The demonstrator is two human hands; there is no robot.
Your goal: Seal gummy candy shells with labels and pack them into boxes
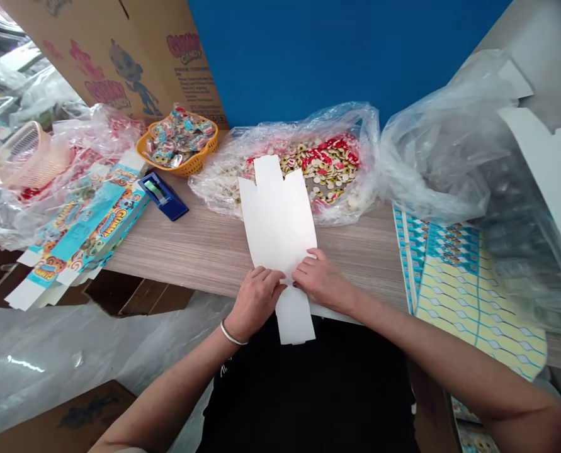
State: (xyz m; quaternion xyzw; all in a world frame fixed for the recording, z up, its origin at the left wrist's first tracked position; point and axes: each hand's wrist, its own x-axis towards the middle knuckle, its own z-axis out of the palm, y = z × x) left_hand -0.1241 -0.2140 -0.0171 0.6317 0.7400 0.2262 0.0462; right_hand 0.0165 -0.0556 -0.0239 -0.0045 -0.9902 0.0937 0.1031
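Observation:
A flat white carton blank lies plain side up on the wooden table, its near flap hanging over the front edge. My left hand and my right hand meet at the blank's near end, fingers curled and pressing down on the card along a fold line. A silver bangle circles my left wrist.
A plastic bag of red and yellow candies lies behind the blank. An orange basket of wrapped sweets, a blue tape dispenser and printed carton blanks sit left. More printed sheets and crumpled plastic lie right.

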